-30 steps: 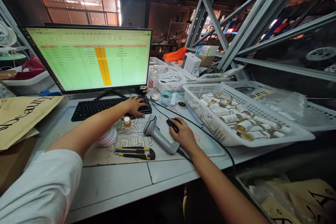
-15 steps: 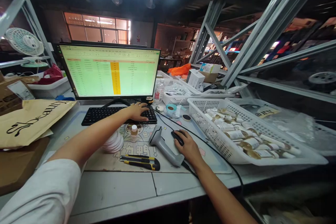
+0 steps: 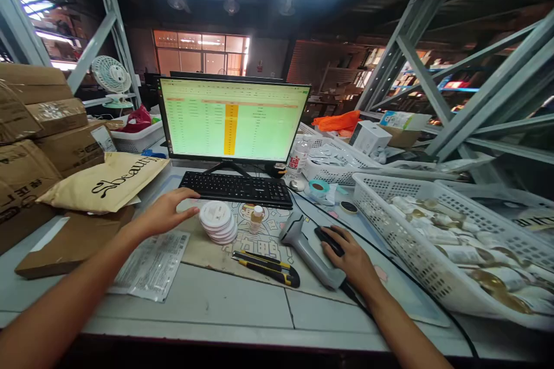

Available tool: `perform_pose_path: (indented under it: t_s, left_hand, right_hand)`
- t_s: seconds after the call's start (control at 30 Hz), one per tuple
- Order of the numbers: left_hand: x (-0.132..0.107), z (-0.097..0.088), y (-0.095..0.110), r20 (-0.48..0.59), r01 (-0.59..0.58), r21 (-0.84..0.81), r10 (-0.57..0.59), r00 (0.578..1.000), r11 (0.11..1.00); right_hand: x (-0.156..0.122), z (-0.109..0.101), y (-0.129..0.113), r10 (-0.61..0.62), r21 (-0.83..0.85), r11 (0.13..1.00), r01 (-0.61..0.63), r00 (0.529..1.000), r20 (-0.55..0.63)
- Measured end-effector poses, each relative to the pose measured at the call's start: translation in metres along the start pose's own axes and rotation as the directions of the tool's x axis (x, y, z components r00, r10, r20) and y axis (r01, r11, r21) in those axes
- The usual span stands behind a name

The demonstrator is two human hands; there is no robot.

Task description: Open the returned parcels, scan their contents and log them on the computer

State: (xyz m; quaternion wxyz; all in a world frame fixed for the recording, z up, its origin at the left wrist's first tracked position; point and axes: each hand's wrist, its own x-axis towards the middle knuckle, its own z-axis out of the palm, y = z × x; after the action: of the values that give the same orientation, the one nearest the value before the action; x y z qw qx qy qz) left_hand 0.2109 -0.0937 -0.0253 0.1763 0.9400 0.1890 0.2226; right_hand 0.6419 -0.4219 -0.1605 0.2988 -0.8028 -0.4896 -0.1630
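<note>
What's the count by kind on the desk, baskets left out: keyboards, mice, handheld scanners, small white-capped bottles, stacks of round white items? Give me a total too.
Keyboard: 1
Mouse: 1
Handheld scanner: 1
Small white-capped bottle: 1
Stack of round white items: 1
Total: 5

"beauty" reads in black on the cream bag (image 3: 104, 185), left of frame; "鸭" on the desk mat (image 3: 267, 247), lower centre.

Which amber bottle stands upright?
The small bottle on the mat, right of the stacked white discs; the bottles in the basket lie on their sides.
</note>
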Motion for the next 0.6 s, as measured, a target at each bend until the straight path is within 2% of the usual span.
perform_pose_path:
  t_s: [0.1, 0.2, 0.3, 0.6]
  left_hand:
    - [-0.033, 0.015, -0.013, -0.087, 0.11, -0.064, -0.115, 0.99, 0.992]
    - [-0.05, 0.029, -0.024, -0.139, 0.189, -0.079, -0.199, 0.97, 0.979]
    - [-0.053, 0.034, -0.028, -0.13, 0.208, -0.074, -0.216, 0.968, 0.975]
    - [-0.051, 0.032, -0.032, -0.134, 0.201, -0.078, -0.21, 0.968, 0.977]
  right_hand:
    - [0.0, 0.001, -0.002, 0.039, -0.019, 0.999, -0.039, 0.999, -0.024]
    - [0.0, -0.001, -0.006, 0.065, -0.039, 0.997, -0.066, 0.998, -0.026]
    - [-0.001, -0.002, -0.009, 0.066, -0.041, 0.997, -0.067, 0.998, -0.022]
    - [-0.002, -0.003, -0.009, 0.052, -0.048, 0.997, -0.053, 0.998, -0.026]
